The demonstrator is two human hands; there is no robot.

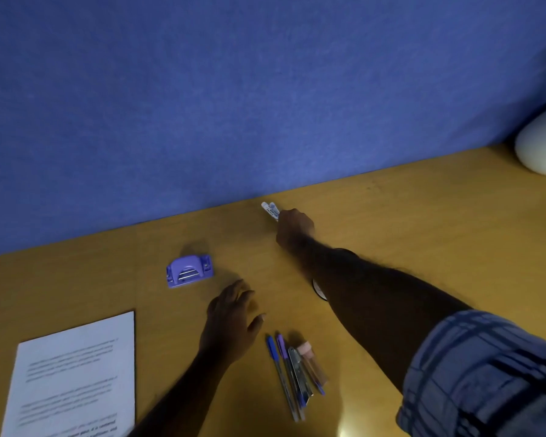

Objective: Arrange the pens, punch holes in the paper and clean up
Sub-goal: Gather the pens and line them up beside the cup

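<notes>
My right hand (293, 228) reaches far across the wooden desk (423, 216) and is closed around a white marker (270, 209), whose end sticks out toward the blue wall. My left hand (234, 313) hovers open, palm down, just right of the purple hole punch (189, 271). A printed sheet of paper (76, 373) lies at the lower left. Several pens (292, 373) lie side by side near the front, beside my left hand.
A blue partition wall (234, 89) runs along the desk's far edge. A white round pot (539, 146) with a green leaf stands at the far right. A small round object (318, 290) shows partly under my right forearm.
</notes>
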